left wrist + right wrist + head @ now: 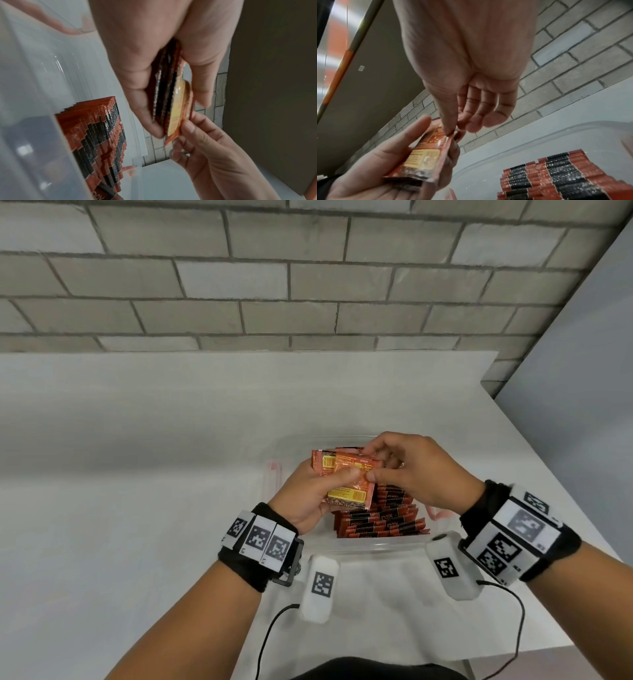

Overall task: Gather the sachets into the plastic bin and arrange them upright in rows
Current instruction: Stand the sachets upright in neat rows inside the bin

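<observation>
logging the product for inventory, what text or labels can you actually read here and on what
"D2X": partly legible on the black bands of the sachets standing in the plastic bin; reading uncertain.
Sachets held in the left hand: yellow panels of print, too blurred to read.
Wrist bands: square coded markers only, no words.
Small grey label on the panel in the right wrist view: too small to read.

Little readable. On the upright sachets [380, 525] in the plastic bin [370, 546], lower middle of the head view, white lettering like "D2X" on black bands, repeated on several. On the yellow-panelled sachet [346, 481] at frame centre, print too small and blurred to read. On the wrist bands [260, 537], lower left and lower right, only black-and-white square code markers, no letters legible. Lower left of the left wrist view, partial white letters on a sachet, cut off.
</observation>
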A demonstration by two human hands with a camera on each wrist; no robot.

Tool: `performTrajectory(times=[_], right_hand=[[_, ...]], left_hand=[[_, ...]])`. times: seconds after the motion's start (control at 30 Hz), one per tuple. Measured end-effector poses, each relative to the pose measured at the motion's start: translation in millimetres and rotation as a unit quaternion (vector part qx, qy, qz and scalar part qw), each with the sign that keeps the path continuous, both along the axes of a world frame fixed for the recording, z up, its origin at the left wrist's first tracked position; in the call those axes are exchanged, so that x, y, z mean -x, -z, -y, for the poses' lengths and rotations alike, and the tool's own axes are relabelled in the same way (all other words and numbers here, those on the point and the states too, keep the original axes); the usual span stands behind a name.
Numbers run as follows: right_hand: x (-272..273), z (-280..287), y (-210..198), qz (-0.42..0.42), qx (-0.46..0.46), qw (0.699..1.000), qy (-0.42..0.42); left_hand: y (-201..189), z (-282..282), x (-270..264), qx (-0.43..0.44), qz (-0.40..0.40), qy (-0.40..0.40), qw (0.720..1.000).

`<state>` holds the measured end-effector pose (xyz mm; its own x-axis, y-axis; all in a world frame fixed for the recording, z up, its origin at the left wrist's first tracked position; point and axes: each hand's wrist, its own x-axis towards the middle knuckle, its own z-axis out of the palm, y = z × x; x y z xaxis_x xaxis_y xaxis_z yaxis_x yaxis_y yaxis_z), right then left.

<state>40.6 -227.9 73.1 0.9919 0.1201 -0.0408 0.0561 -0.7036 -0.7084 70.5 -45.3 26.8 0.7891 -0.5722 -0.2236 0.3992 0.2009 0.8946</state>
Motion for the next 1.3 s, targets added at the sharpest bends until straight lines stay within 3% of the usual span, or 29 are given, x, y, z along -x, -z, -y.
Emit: performTrajectory(times=[0.13,0.27,0.43,0.6,0.8,1.0,1.17,1.23,1.3], right_hand=[[2.4,0.5,1.0,0.107,-0.061,0.992,0.032],[9.9,-3.2,10.3,0.203,0.030,0.978,-0.030],[15.1,0.0,9.7,0.076,0.071,0.990,-0.093],[10.0,-0.2,-0.7,0.033,-0.002,0.999,0.027],[4.9,-9.0,3.3,-0.146,-0.155,0.974,0.080],[-4.5,-8.7,-0.2,-0.109,-0.164,0.978,0.073],[-1.5,-6.7,2.3,-0.162,-0.294,0.933,0.128],[0.1,-1.0,0.6,-0.147,-0.289,0.939,0.111],[2.7,8.5,-1.8,-0.105,-0.216,0.967,0.089]], left_hand=[[0.9,-3.0,-7.5,0.025,-0.049,-0.045,0.997],[-3.2,-2.4,-12.0,0.070,-0.082,-0.061,0.992],[-2.1,-0.1,-16.1,0.073,-0.031,-0.097,0.992],[-0.7,1.5,-17.9,0.075,-0.006,-0.113,0.991],[-1.3,6.5,-18.7,0.092,-0.004,-0.133,0.987],[-1.3,3.4,-22.3,0.076,-0.001,-0.091,0.993],[-0.7,0.2,-22.1,0.083,0.002,-0.108,0.991],[0.3,-1.3,-23.3,0.084,0.003,-0.106,0.991],[2.4,-6.6,-26.3,0.089,-0.012,-0.112,0.990]])
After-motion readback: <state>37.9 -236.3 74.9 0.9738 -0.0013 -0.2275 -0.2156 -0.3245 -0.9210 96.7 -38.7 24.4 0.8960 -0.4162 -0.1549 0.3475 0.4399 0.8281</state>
